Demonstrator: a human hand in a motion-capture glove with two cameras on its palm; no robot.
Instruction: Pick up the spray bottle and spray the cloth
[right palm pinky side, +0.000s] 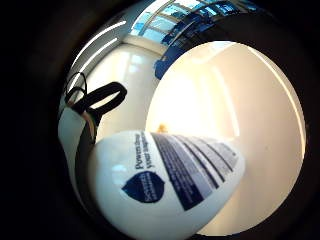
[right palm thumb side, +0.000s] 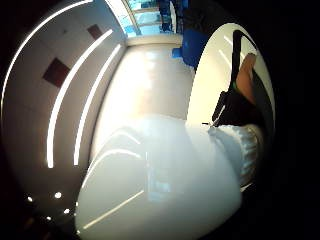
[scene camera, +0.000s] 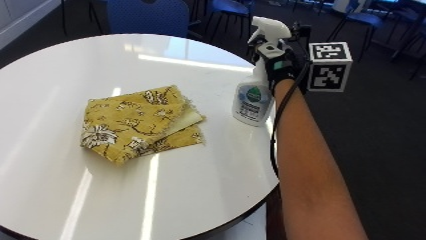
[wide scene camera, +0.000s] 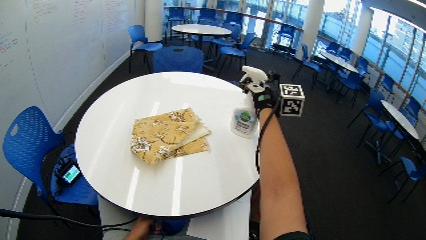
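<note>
**Bottle in hand, cloth off to the side of the nozzle**

Filling both palm views is the white plastic spray bottle (right palm pinky side: 165, 185), its blue-printed label turned toward the little-finger camera and its smooth, unprinted side (right palm thumb side: 165, 185) toward the thumb camera. From the outside view, the translucent bottle (scene camera: 255, 100) with its white trigger head is seen upright at the far right edge of the round white table (scene camera: 200, 200), with the black-gloved right hand (scene camera: 278, 65) wrapped about its neck just below the trigger. Whether the base is touching the tabletop or is just clear of it cannot be told.

The folded yellow floral cloth (scene camera: 140, 125) is laid flat near the middle of the table, well apart from the bottle and on the side away from the gloved hand. The bottle's long axis is held vertical. The nozzle is seemingly aimed toward the table's far edge, not straight at the cloth, though its exact heading is hard to read. In the wide outside view the same layout is repeated: bottle (wide scene camera: 244, 120) at the rim, cloth (wide scene camera: 170, 136) toward the centre.

The grasp is judged to be made; spraying is not yet done. What the coming move is judged to turn on is the bottle being carried across toward the cloth and its nozzle turned until the fabric lies along the line of spray.
</note>
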